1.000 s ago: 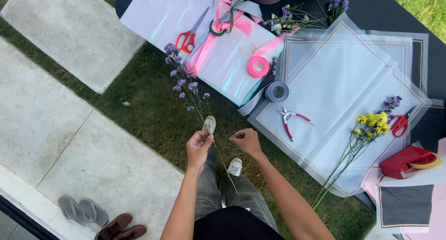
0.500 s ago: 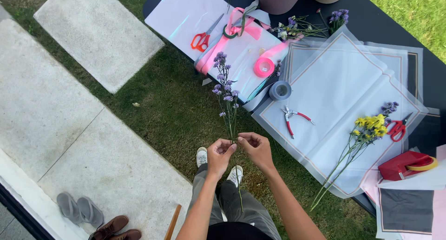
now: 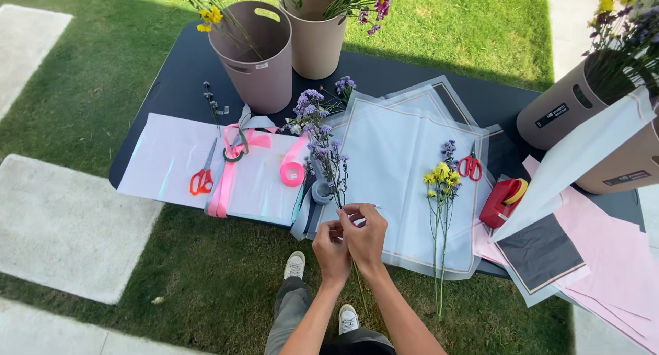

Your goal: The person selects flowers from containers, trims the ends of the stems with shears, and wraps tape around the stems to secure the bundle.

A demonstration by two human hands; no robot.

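Head view: I see the dark table [image 3: 171,87] spread with wrapping sheets [image 3: 405,169]; my left hand [image 3: 331,250] and right hand [image 3: 366,237] both pinch the purple flower stem [image 3: 331,159], blooms rising toward twelve o'clock above my fingertips [image 3: 350,212].

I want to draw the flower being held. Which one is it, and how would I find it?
Find the dark table on the grass and go to its near edge, by the clear wrapping sheets. There the left hand and right hand pinch one thin purple flower stem, held upright. The yellow and purple stems beside it lie flat, untouched.
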